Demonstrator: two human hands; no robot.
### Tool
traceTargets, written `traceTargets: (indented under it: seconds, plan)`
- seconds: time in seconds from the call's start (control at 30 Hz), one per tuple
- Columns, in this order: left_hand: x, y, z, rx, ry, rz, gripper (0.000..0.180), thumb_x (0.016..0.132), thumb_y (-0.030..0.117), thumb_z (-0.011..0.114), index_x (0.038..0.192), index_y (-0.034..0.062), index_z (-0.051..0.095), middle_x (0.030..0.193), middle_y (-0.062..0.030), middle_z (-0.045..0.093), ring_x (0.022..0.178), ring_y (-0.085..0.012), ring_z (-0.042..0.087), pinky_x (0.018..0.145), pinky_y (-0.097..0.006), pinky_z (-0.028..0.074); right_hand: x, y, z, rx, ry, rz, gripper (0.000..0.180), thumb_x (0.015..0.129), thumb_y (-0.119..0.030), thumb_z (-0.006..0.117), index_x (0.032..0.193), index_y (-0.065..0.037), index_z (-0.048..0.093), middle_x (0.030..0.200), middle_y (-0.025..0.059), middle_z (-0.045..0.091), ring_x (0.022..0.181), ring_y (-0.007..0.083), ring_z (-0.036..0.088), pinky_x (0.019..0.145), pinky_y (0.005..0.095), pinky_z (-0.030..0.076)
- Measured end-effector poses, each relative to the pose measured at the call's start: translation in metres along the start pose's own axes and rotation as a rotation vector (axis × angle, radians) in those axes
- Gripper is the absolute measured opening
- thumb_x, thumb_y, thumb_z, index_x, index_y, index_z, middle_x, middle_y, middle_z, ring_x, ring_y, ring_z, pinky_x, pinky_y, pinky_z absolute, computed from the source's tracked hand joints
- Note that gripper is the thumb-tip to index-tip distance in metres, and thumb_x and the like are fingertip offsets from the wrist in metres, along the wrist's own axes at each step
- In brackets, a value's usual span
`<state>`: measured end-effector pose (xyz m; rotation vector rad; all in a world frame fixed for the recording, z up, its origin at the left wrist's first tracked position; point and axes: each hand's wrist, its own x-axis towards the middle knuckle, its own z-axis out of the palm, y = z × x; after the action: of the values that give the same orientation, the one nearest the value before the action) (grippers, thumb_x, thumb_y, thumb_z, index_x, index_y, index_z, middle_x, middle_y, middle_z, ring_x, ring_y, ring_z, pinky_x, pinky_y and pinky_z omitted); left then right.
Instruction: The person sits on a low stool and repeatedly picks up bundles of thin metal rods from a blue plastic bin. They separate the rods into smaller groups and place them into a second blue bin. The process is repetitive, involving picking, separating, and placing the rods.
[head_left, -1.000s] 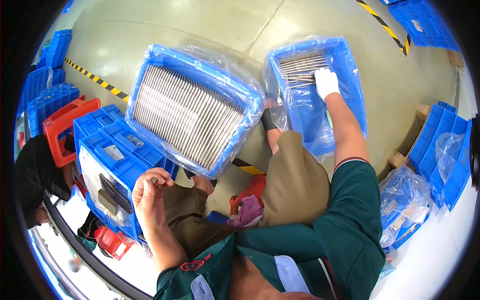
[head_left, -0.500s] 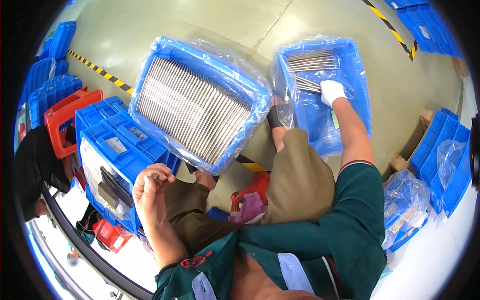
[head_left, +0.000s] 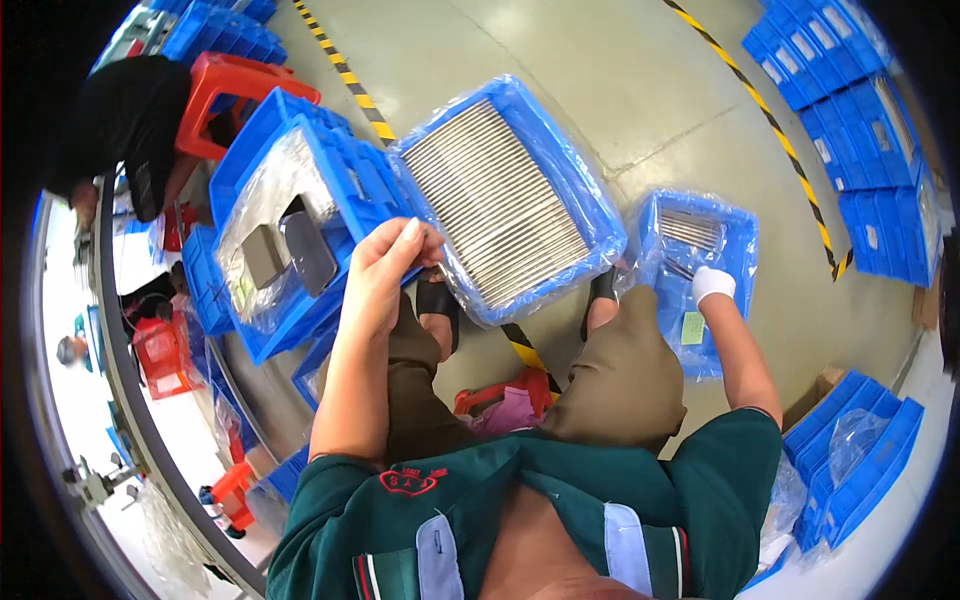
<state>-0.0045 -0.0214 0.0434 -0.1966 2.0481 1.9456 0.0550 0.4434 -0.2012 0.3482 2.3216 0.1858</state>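
The left hand (head_left: 388, 272) curls left of the big bin (head_left: 552, 150) (any grip, I cannot tell). Right of that bin, the right hand (head_left: 713, 285), grip hidden, meets rods (head_left: 679, 268) whose long axes slant rightward, nearer the person.

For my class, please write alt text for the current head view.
A white-gloved right hand is inside a small blue bin, close to metal rods. The bare left hand is raised near a larger blue bin holding a long row of similar rods.
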Motion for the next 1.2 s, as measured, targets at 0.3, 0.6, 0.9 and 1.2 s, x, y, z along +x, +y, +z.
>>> traceTargets:
  seconds: [0.3, 0.6, 0.9, 1.2]
  plan:
    - [-0.002, -0.004, -0.022, -0.092, 0.021, 0.035, 0.028, 0.093, 0.030, 0.054, 0.087, 0.0048, 0.062, 0.085, -0.0044, 0.064, 0.074, -0.0109, 0.059, 0.071, -0.025, 0.047, -0.002, -0.034, 0.002, -0.242, -0.208, 0.126, 0.022, 0.079, -0.012, 0.060, 0.097, -0.013, 0.072, 0.105, 0.0084, 0.068, 0.093, 0.0249, 0.067, 0.067, 0.0430, 0.055]
    - [-0.006, 0.003, -0.039, -0.175, 0.079, 0.075, 0.029, 0.093, 0.033, 0.055, 0.086, 0.0055, 0.060, 0.081, -0.0033, 0.062, 0.071, -0.0110, 0.058, 0.067, -0.025, 0.047, -0.066, -0.011, 0.054, 0.312, -0.054, 0.300, 0.040, 0.088, -0.037, 0.050, 0.102, -0.004, 0.068, 0.102, 0.0194, 0.066, 0.102, 0.0336, 0.062, 0.086, 0.0393, 0.049]
    - [-0.007, 0.015, -0.024, -0.350, 0.010, 0.117, 0.031, 0.089, 0.038, 0.058, 0.079, 0.0082, 0.060, 0.073, 0.0007, 0.058, 0.067, -0.0086, 0.055, 0.065, -0.024, 0.045, -0.111, 0.004, 0.015, 0.953, 0.348, 0.038, 0.047, 0.087, -0.046, 0.052, 0.072, -0.003, 0.063, 0.055, 0.0090, 0.055, 0.051, 0.0219, 0.054, 0.051, 0.0351, 0.043]
    - [0.009, 0.015, -0.029, -0.468, -0.047, 0.100, 0.033, 0.092, 0.039, 0.053, 0.082, 0.0078, 0.059, 0.074, -0.0012, 0.060, 0.066, -0.0106, 0.057, 0.064, -0.025, 0.047, -0.232, -0.111, -0.200, 1.454, 0.639, -0.423, 0.022, 0.088, -0.024, 0.061, 0.081, -0.004, 0.058, 0.059, 0.0008, 0.054, 0.050, 0.0079, 0.048, 0.047, 0.0239, 0.038]
